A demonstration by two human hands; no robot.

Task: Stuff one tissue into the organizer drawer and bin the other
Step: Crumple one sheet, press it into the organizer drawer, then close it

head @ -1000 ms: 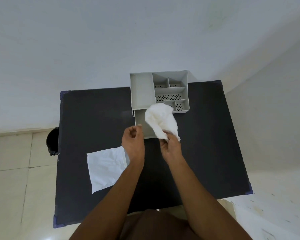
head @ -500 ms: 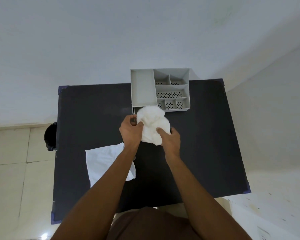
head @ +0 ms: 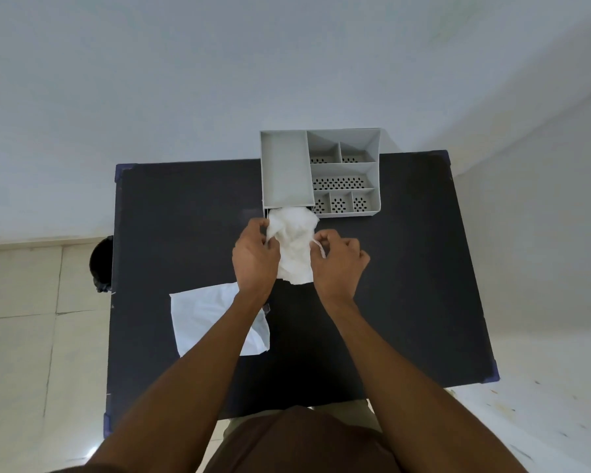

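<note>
A grey organizer with several compartments stands at the table's far edge. Its drawer is pulled out toward me and almost wholly hidden under a crumpled white tissue. My left hand presses the tissue's left side and my right hand pinches its right side; the tissue's far end lies in the drawer opening. A second white tissue lies flat on the table under my left forearm. A black bin stands on the floor by the table's left edge, mostly hidden.
The black table has blue corner guards. White walls rise behind it and to the right. Tiled floor lies to the left.
The crumpled tissue went from held up in my right hand down onto the drawer. My left hand joined it, and both hands have pushed it farther toward the organizer.
</note>
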